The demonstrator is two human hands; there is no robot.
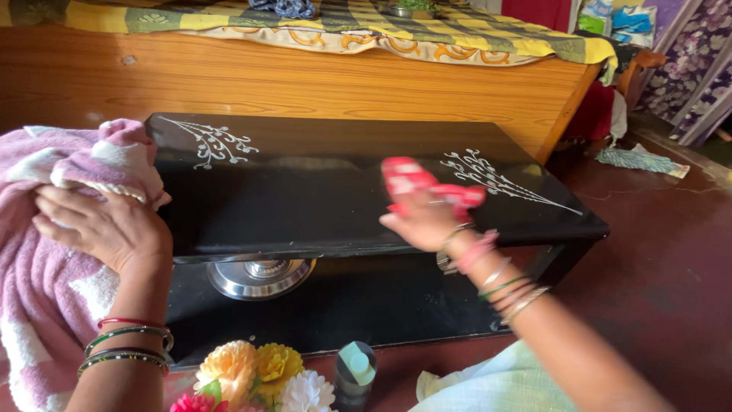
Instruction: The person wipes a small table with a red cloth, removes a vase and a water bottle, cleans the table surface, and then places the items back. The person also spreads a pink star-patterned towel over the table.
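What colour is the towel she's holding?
The fluffy towel under the left hand is pink with white patches, in the head view.

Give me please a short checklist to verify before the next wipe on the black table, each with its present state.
1. Right hand holds the red cloth: ok.
2. Cloth lies on the black table: ok.
3. Left hand keeps the pink towel off the tabletop: ok; it hangs at the table's left edge.
4. Tabletop bare ahead of the cloth: ok.
5. Steel dish on the lower shelf, steady: cannot tell.
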